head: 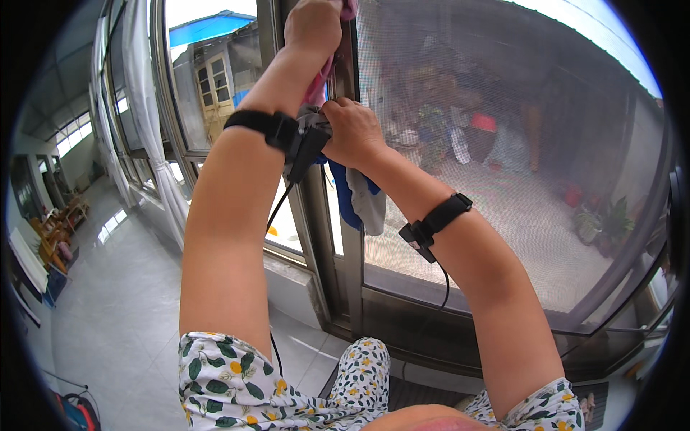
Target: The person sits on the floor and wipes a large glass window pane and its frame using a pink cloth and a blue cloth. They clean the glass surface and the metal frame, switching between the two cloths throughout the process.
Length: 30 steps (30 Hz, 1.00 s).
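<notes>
My left hand [314, 27] is raised at the top of the view against the metal door frame [346, 70], with its fingers closed on a pink cloth [317, 89]. Lower and to the right, my right hand [353, 129] grips a bunched grey and blue cloth [366, 202], whose ends hang down beside the frame. The pink cloth runs down behind my left wrist towards the grey one. My fingertips are partly hidden. Each forearm wears a black strap with a small device and a cable.
A mesh screen door [485, 215] fills the right side, with a yard and potted plants behind it. White curtains [145, 108] hang by the windows at left. A tiled floor [118, 301] stretches left. A dark mat [426, 396] lies at the door's foot.
</notes>
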Available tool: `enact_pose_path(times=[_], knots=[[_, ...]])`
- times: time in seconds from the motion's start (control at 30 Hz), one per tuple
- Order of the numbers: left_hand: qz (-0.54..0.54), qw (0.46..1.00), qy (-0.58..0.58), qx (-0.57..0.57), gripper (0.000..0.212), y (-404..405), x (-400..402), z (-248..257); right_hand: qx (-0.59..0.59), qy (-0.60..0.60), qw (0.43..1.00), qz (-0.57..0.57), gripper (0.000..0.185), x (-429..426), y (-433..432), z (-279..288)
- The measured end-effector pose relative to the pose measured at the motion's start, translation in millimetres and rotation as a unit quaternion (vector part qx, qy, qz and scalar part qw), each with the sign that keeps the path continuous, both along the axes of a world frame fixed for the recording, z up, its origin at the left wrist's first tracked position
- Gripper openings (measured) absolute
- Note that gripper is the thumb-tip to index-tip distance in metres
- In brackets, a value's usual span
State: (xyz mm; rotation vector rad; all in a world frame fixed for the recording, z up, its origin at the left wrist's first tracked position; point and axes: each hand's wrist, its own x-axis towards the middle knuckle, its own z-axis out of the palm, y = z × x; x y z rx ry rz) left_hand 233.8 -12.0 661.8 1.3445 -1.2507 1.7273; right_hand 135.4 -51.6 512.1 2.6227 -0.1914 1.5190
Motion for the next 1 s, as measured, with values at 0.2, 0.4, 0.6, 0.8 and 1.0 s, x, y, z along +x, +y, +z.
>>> enact_pose_path(times=[0.2, 0.4, 0.6, 0.8, 1.0], knots=[[0.008, 0.997, -0.036, 0.062, 0.027, 10, 2, -29, 0.000, -0.009, 1.000, 0.003, 0.037, -1, -10, -3], [-0.010, 1.000, 0.000, 0.005, 0.022, 8, -3, -8, -0.011, -0.015, 1.000, 0.009, 0.039, 2, -8, -5], [-0.072, 0.994, 0.012, 0.082, 0.022, 21, 4, -40, -0.027, -0.009, 1.000, -0.003, 0.037, -1, -8, -1], [-0.162, 0.985, 0.032, 0.042, 0.032, 46, 41, -110, 0.020, 0.062, 0.995, 0.074, 0.047, -44, 6, -39], [-0.197, 0.977, 0.076, 0.027, 0.035, 43, 37, -185, 0.160, 0.131, 0.972, 0.109, 0.040, -151, 24, -113]])
